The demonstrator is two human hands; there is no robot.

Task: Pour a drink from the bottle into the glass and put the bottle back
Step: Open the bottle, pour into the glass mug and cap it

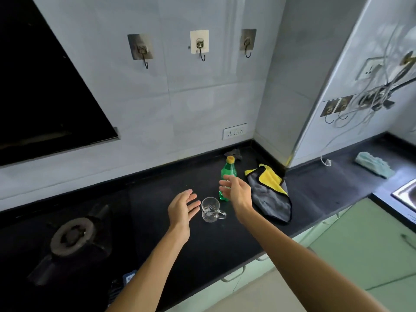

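A green plastic bottle point(227, 171) with a yellow cap stands upright on the black counter point(157, 210). In front of it, slightly left, sits a clear glass mug point(210, 209) with its handle turned right; it looks empty. My right hand point(236, 191) is open, fingers spread, just in front of the bottle's lower half and partly covering it; contact cannot be told. My left hand point(183, 208) is open too, palm facing right, a short way left of the mug and apart from it.
A grey and yellow cloth point(270, 192) lies right of the bottle. A gas burner point(72, 235) sits at the left of the counter. A dark rag point(235, 153) lies in the back corner. A teal cloth point(373, 164) and a sink edge point(405, 194) are far right.
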